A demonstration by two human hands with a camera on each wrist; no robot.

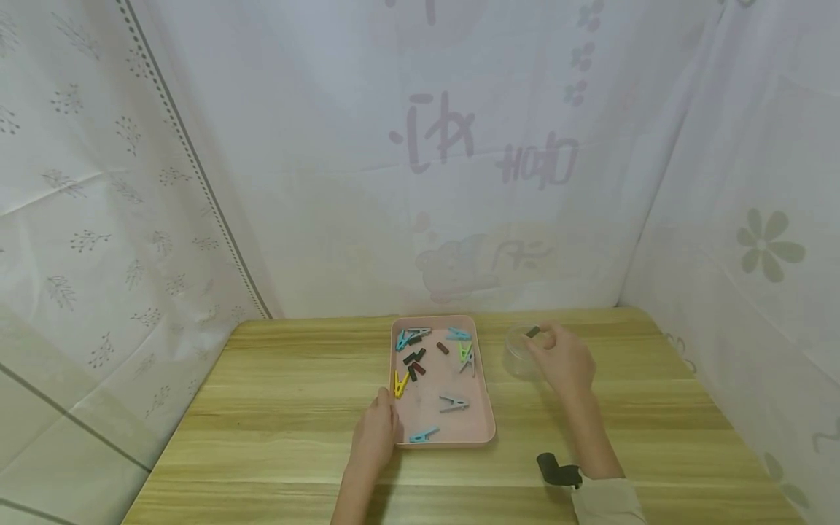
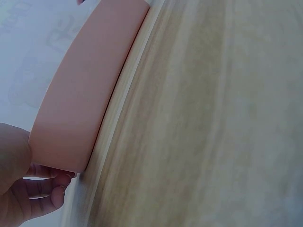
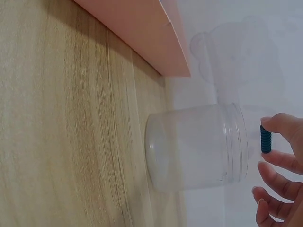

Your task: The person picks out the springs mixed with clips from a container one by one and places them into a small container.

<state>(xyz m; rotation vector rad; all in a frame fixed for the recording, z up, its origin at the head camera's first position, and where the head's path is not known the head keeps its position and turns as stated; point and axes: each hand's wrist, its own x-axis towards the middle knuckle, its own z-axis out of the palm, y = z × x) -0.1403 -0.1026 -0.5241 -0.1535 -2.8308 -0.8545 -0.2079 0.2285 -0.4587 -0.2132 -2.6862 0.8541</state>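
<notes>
Between the thumb and a finger of my right hand [image 1: 566,359] is a small dark green ridged cylinder [image 3: 266,140]. It is held just above the mouth of a clear plastic jar [image 3: 199,146], which stands upright on the table right of the tray. My left hand [image 1: 374,435] grips the pink tray [image 1: 469,430] at its near left side, thumb and fingers around the wall in the left wrist view. Inside the tray lie several small dark cylinders [image 1: 410,358] and a reddish one [image 1: 418,368], grouped toward the far left.
Several clothespins share the tray: a yellow one [image 1: 400,384] by the left wall, a grey one [image 1: 454,402], a light blue one [image 1: 424,435] at the near end, a green one [image 1: 464,350] at right. A patterned curtain [image 1: 420,182] hangs behind the wooden table [image 1: 282,408].
</notes>
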